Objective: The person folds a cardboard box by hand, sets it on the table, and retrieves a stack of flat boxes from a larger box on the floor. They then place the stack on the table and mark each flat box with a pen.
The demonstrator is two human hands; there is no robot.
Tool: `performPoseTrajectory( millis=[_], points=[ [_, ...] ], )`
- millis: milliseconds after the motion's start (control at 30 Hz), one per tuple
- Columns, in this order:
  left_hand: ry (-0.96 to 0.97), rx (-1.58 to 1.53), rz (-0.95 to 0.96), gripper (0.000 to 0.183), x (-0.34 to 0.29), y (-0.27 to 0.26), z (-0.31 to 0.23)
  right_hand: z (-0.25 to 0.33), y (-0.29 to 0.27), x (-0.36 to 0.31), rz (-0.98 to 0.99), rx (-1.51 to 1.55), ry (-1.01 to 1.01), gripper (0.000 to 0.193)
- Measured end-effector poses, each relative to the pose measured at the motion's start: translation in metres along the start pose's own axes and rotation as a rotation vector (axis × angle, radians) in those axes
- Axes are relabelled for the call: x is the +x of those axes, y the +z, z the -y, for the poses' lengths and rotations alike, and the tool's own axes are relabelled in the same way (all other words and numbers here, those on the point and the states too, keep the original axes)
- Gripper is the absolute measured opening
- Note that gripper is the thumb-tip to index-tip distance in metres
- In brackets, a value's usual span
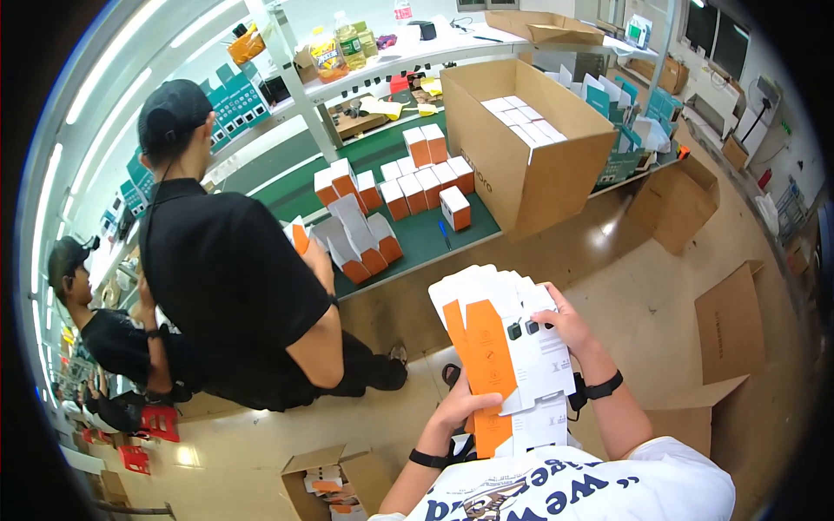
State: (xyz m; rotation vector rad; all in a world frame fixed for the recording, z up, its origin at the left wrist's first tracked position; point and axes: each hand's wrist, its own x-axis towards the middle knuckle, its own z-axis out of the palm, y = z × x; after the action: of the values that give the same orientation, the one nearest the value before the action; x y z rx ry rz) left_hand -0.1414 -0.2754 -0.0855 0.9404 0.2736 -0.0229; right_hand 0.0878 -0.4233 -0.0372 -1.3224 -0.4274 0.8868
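Observation:
A fanned stack of flattened cardboard boxes (pixel 532 373), white with orange panels, is held up in front of my chest. My left hand (pixel 462 405) grips its lower left edge, thumb lying over the orange panel. At the upper right edge my right hand (pixel 567 326) pinches the stack, its thumb on the white face beside small dark product pictures. The fingers behind the stack are hidden on both sides.
On the green workbench (pixel 434 249) stand several orange-and-white boxes (pixel 408 193), a blue pen (pixel 444 233) and a large open carton (pixel 543 174) of white boxes. A co-worker in black (pixel 234 286) stands at left. Open cartons (pixel 300 497) lie on the floor.

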Motion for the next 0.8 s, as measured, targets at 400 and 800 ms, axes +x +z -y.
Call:
performPoseTrajectory(
  millis=[400,800],
  points=[
    [0.097,0.013,0.027,0.085,0.144,-0.097,-0.098,0.071,-0.015,0.186,0.118,-0.031,0.091,0.071],
    [0.236,-0.266,-0.563,0.071,0.17,-0.18,-0.14,-0.027,0.024,0.402,0.17,-0.175,0.042,0.082]
  ],
)
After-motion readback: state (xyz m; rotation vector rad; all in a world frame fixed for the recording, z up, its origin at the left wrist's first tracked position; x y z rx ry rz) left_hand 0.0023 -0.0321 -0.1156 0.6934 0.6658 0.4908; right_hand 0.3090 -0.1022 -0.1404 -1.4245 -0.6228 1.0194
